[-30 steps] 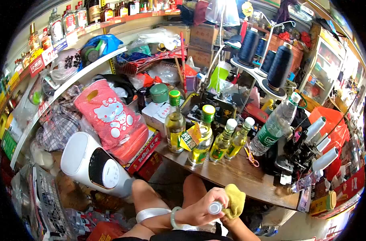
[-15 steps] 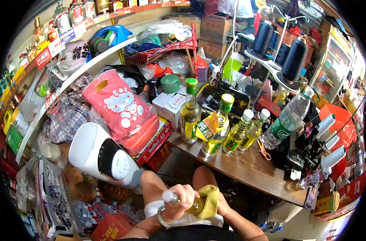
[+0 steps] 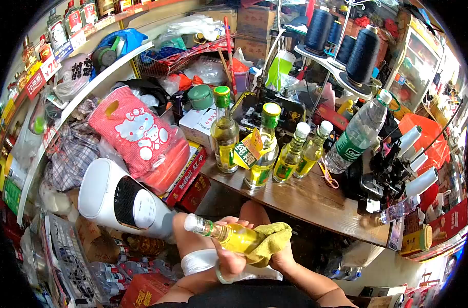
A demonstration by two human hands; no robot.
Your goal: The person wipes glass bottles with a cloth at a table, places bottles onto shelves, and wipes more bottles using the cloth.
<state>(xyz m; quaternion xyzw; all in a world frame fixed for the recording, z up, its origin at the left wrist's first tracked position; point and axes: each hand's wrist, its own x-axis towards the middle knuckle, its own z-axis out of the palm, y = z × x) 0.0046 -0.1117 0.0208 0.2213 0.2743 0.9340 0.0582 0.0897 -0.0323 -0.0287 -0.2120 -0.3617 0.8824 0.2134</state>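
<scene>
A small glass bottle (image 3: pixel 236 238) with a whitish cap and yellow contents lies tilted across my lap, its cap pointing left. My left hand (image 3: pixel 231 256) holds it around the body from below, fingers on its far side and palm partly showing. A yellow-green cloth (image 3: pixel 269 243) wraps the bottle's base. My right hand (image 3: pixel 282 258) grips the cloth around that end, its fingers mostly hidden. On the wooden table ahead stand a green-capped bottle (image 3: pixel 225 138), a bottle with a yellow tag (image 3: pixel 264 161), and two smaller white-capped bottles (image 3: pixel 288 161) (image 3: pixel 312 154).
A large clear plastic bottle (image 3: pixel 357 136) stands on the wooden table (image 3: pixel 316 205), near thread spools (image 3: pixel 362 59) and sewing machinery. A white appliance (image 3: pixel 121 200) stands left of my knees. A pink bag (image 3: pixel 134 138) leans behind it. Liquor shelves (image 3: pixel 105 23) line the upper left.
The bottle has swung from nearly end-on to lying sideways, showing more of its body. My left hand has shifted from its neck to its body and turned palm up. The view moved slightly.
</scene>
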